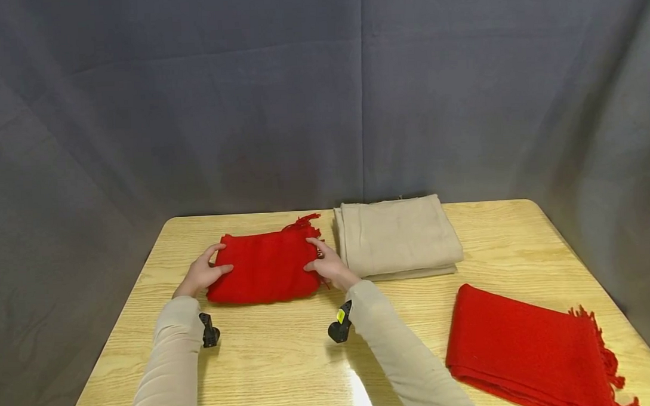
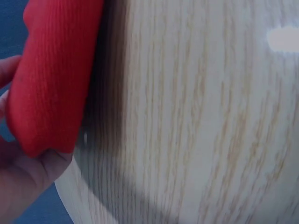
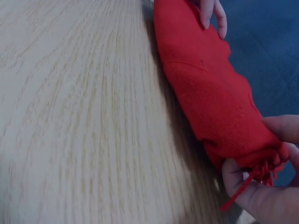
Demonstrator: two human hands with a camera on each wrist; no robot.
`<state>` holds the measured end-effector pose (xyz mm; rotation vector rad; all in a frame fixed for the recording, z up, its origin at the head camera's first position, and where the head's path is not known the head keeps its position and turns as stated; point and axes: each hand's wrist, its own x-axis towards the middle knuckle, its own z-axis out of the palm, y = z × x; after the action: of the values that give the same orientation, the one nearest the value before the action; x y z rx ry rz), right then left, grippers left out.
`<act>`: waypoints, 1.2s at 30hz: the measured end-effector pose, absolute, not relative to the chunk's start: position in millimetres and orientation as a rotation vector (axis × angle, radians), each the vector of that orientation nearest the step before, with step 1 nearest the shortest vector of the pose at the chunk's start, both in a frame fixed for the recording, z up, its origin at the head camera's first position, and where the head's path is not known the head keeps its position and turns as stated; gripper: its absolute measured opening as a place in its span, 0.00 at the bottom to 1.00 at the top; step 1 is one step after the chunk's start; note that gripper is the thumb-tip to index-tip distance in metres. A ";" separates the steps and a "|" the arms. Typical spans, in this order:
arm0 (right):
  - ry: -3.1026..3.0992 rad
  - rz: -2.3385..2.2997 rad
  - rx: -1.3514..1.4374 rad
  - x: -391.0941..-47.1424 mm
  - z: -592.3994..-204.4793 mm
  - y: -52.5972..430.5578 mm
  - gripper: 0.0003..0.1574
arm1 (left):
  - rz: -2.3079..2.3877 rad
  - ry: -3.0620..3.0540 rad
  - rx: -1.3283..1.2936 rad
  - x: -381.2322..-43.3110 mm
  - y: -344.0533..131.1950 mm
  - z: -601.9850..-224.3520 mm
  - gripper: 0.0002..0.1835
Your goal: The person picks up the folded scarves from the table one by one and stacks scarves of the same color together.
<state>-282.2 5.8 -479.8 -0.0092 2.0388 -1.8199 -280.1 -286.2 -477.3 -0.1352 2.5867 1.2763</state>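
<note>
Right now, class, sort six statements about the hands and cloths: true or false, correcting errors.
1. The left hand and right hand grip a folded red fringed cloth. True.
2. The left hand is at its fringed end. False: the right hand is.
3. A folded beige cloth lies on the pale wood-grain table. True.
4. It lies nearer the left hand. False: nearer the right.
5. A second folded red fringed cloth lies right of the beige one. True.
6. The right hand touches that second cloth. False: neither hand does.

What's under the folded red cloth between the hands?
Wooden table shows around the red cloth, which the left hand and right hand hold at its ends. What's directly beneath is covered; can't tell whether anything else lies there.
</note>
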 end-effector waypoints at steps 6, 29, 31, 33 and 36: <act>2.060 -1.775 -0.063 -282.6 -482.1 7.2 0.42 | 1.361 2.473 -0.048 -279.8 -287.1 -479.7 0.36; 2.129 -1.752 -0.094 -281.3 -484.4 4.1 0.41 | 1.537 2.399 0.053 -274.1 -287.2 -481.7 0.37; 2.138 -1.754 -0.102 -281.6 -483.9 4.1 0.42 | 1.545 2.402 0.065 -273.8 -287.1 -479.7 0.36; 2.139 -1.755 -0.112 -281.7 -483.3 3.6 0.43 | 1.545 2.408 0.074 -273.0 -287.2 -477.5 0.36; 2.127 -1.764 -0.118 -281.1 -481.9 3.0 0.44 | 1.528 2.424 0.093 -270.8 -286.9 -473.3 0.36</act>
<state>-281.1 3.0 -481.9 -0.1182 2.1270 -1.7637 -270.8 -286.9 -473.3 0.0931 2.4238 1.5277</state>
